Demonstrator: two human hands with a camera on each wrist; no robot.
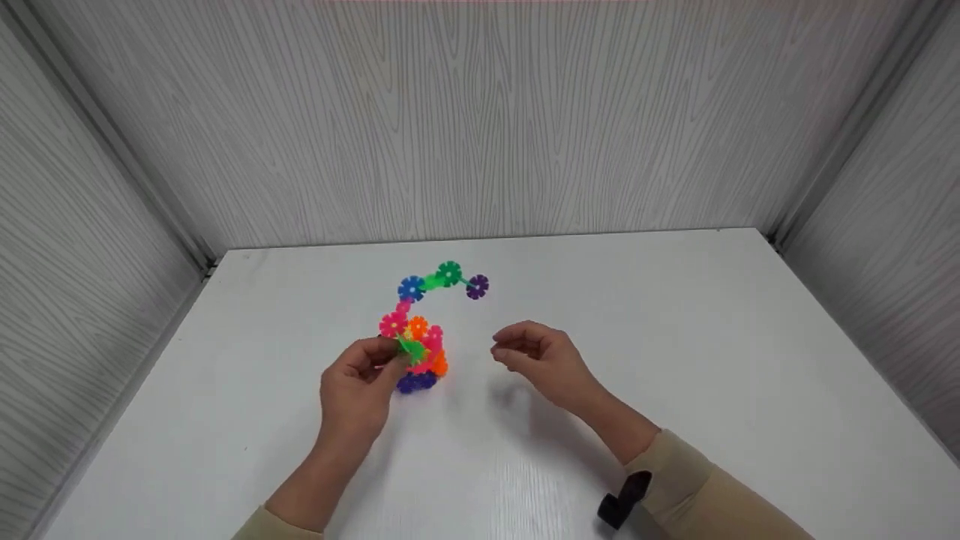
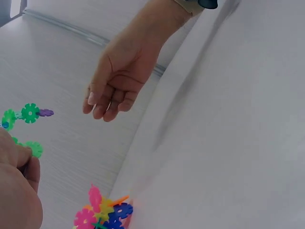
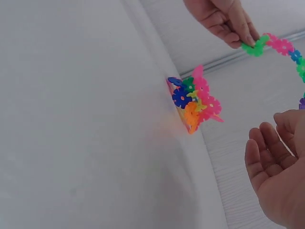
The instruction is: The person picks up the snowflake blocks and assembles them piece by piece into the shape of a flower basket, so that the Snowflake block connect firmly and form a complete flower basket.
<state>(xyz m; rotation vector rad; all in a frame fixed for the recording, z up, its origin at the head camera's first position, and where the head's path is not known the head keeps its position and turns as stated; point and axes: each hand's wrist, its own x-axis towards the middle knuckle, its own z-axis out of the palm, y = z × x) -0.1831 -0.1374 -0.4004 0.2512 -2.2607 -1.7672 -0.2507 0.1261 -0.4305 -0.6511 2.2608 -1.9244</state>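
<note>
My left hand pinches a light green snowflake disc at the end of a chain of interlocking plastic discs. From there the chain curves up and over through pink, blue and green to a purple disc. In the right wrist view, the chain hangs in the air from my left fingers. My right hand hovers to the right of it with fingers loosely bent and nothing in them. Below the left hand, a cluster of pink, orange, yellow and blue discs rests on the table, partly hidden in the head view.
The white tabletop is bounded by a pale wood-grain back panel and panels on the left and right. A black strap piece sits at the right sleeve cuff.
</note>
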